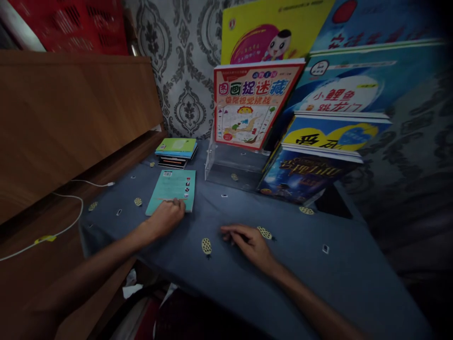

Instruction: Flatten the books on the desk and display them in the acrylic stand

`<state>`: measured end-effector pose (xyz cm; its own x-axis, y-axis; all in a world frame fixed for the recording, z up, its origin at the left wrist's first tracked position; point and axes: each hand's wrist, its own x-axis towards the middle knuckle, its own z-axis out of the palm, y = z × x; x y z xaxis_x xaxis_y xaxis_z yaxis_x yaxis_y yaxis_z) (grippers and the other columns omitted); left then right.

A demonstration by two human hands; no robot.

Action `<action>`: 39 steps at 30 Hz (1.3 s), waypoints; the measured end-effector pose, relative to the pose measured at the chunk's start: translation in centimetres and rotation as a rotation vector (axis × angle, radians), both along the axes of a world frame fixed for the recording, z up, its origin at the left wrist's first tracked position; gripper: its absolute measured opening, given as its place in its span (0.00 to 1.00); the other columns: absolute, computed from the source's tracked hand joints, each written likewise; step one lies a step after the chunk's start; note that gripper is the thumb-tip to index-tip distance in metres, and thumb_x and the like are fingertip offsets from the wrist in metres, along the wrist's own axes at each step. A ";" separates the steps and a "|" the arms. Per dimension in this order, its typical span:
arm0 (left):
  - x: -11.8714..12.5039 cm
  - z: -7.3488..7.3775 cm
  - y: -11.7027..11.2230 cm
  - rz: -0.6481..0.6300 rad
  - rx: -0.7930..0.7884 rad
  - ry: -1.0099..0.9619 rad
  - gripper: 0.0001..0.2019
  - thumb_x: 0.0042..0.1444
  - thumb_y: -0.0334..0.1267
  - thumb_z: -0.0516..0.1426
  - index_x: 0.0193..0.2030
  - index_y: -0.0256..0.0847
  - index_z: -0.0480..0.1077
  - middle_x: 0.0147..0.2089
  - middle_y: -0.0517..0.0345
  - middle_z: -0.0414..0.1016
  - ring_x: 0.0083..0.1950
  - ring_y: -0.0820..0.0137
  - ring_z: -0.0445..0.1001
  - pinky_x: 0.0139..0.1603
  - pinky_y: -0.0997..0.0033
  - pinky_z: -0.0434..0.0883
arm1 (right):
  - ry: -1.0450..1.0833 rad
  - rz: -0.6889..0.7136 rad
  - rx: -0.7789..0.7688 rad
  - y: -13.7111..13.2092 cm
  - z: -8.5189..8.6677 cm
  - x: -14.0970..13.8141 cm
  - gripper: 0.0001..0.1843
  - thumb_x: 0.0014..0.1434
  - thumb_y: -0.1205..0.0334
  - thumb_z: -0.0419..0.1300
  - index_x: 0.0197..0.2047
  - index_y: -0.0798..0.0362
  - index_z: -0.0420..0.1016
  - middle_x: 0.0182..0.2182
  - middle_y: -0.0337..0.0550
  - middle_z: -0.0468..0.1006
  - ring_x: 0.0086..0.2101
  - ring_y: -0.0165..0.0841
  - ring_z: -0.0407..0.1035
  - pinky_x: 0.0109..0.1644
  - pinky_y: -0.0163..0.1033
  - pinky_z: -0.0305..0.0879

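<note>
One barcoded teal book (171,188) under left hand (167,216), grip unclear; right hand (252,243) unclenched; red book (247,104): "图画捉迷藏"

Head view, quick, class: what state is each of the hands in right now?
Left hand: curled over the teal book; grip cannot be told.
Right hand: partly open over the tablecloth, nothing visible in it.
</note>
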<state>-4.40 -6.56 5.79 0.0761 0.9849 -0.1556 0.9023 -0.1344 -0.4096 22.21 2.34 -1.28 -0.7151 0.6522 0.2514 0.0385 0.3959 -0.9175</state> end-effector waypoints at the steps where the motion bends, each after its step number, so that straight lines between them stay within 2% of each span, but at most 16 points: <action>1: 0.7 0.1 -0.5 -0.019 -0.006 -0.003 0.18 0.62 0.19 0.48 0.56 0.23 0.68 0.46 0.33 0.78 0.42 0.56 0.82 0.39 0.60 0.77 | 0.006 -0.019 0.010 0.0 0.1 0.0 0.18 0.69 0.53 0.55 0.48 0.50 0.84 0.32 0.45 0.83 0.30 0.33 0.77 0.33 0.36 0.74; 4: 2.7 0.0 -1.8 -0.082 0.001 0.000 0.20 0.60 0.18 0.50 0.59 0.21 0.68 0.47 0.30 0.78 0.43 0.57 0.83 0.39 0.64 0.78 | 0.008 -0.088 0.056 -0.1 0.5 0.0 0.18 0.69 0.54 0.54 0.48 0.50 0.84 0.35 0.46 0.84 0.34 0.35 0.77 0.36 0.38 0.74; 8: 5.0 -0.4 -3.2 -0.119 -0.040 0.000 0.24 0.57 0.18 0.51 0.60 0.20 0.68 0.52 0.22 0.77 0.44 0.55 0.83 0.37 0.64 0.79 | -0.006 -0.163 0.134 0.0 0.9 -0.1 0.17 0.68 0.56 0.54 0.48 0.50 0.83 0.39 0.47 0.84 0.40 0.38 0.78 0.43 0.41 0.75; 11: 6.6 -0.3 -4.2 -0.180 -0.059 -0.032 0.25 0.55 0.21 0.54 0.61 0.22 0.69 0.55 0.20 0.76 0.46 0.51 0.83 0.36 0.62 0.79 | 0.002 -0.170 0.184 0.1 0.9 0.1 0.17 0.68 0.58 0.54 0.49 0.50 0.83 0.45 0.50 0.84 0.47 0.41 0.78 0.52 0.47 0.75; 14: 8.1 0.0 -4.8 -0.260 -0.044 -0.049 0.26 0.55 0.23 0.55 0.62 0.19 0.68 0.56 0.15 0.74 0.51 0.45 0.81 0.36 0.59 0.79 | 0.010 -0.173 0.233 0.3 0.6 0.2 0.17 0.69 0.57 0.54 0.51 0.49 0.82 0.50 0.50 0.83 0.51 0.42 0.77 0.57 0.51 0.72; 17: 9.2 0.4 -4.7 -0.323 -0.061 -0.049 0.28 0.56 0.25 0.55 0.64 0.16 0.65 0.58 0.12 0.72 0.54 0.42 0.80 0.38 0.57 0.80 | 0.015 -0.202 0.307 0.7 0.2 0.2 0.16 0.69 0.55 0.55 0.51 0.47 0.83 0.50 0.50 0.82 0.52 0.43 0.76 0.59 0.54 0.71; 22: 10.1 0.7 -3.7 -0.353 -0.096 -0.063 0.27 0.60 0.25 0.54 0.66 0.18 0.63 0.61 0.17 0.71 0.57 0.43 0.78 0.41 0.55 0.80 | 0.028 -0.260 0.396 1.0 -0.3 0.0 0.15 0.69 0.57 0.55 0.50 0.47 0.82 0.49 0.50 0.83 0.53 0.44 0.74 0.59 0.55 0.70; 29: 11.5 -0.9 -3.2 -0.372 0.017 -0.110 0.24 0.65 0.25 0.49 0.67 0.21 0.62 0.62 0.19 0.71 0.59 0.44 0.77 0.42 0.54 0.79 | -0.181 -0.264 0.522 1.4 -0.8 0.5 0.18 0.68 0.59 0.53 0.53 0.51 0.80 0.55 0.54 0.80 0.58 0.47 0.71 0.63 0.60 0.65; 32: 11.5 -0.6 -3.0 -0.348 0.006 -0.139 0.24 0.65 0.28 0.52 0.68 0.23 0.62 0.62 0.21 0.71 0.60 0.44 0.76 0.43 0.55 0.79 | -0.251 -0.259 0.570 1.5 -1.0 0.7 0.18 0.68 0.59 0.53 0.54 0.50 0.80 0.57 0.54 0.79 0.59 0.48 0.70 0.65 0.63 0.62; 35: 10.3 0.7 -2.2 -0.335 -0.090 -0.261 0.21 0.66 0.37 0.57 0.62 0.28 0.68 0.60 0.30 0.74 0.58 0.49 0.76 0.45 0.56 0.78 | -0.294 -0.250 0.615 1.7 -1.2 0.6 0.19 0.69 0.60 0.51 0.55 0.50 0.79 0.58 0.54 0.78 0.60 0.48 0.69 0.67 0.65 0.60; 37: 9.0 1.0 -1.3 -0.305 -0.097 -0.368 0.19 0.67 0.45 0.57 0.58 0.33 0.70 0.60 0.37 0.74 0.60 0.51 0.74 0.52 0.54 0.76 | -0.331 -0.266 0.639 1.9 -1.4 0.5 0.20 0.70 0.59 0.51 0.58 0.51 0.78 0.61 0.55 0.74 0.63 0.50 0.66 0.68 0.65 0.60; 39: 7.8 0.3 -0.2 -0.239 -0.039 -0.425 0.22 0.69 0.49 0.54 0.61 0.34 0.68 0.65 0.37 0.71 0.67 0.50 0.68 0.62 0.49 0.71 | -0.386 -0.284 0.648 2.1 -1.6 0.2 0.23 0.71 0.56 0.50 0.63 0.52 0.74 0.67 0.57 0.68 0.68 0.52 0.59 0.68 0.65 0.60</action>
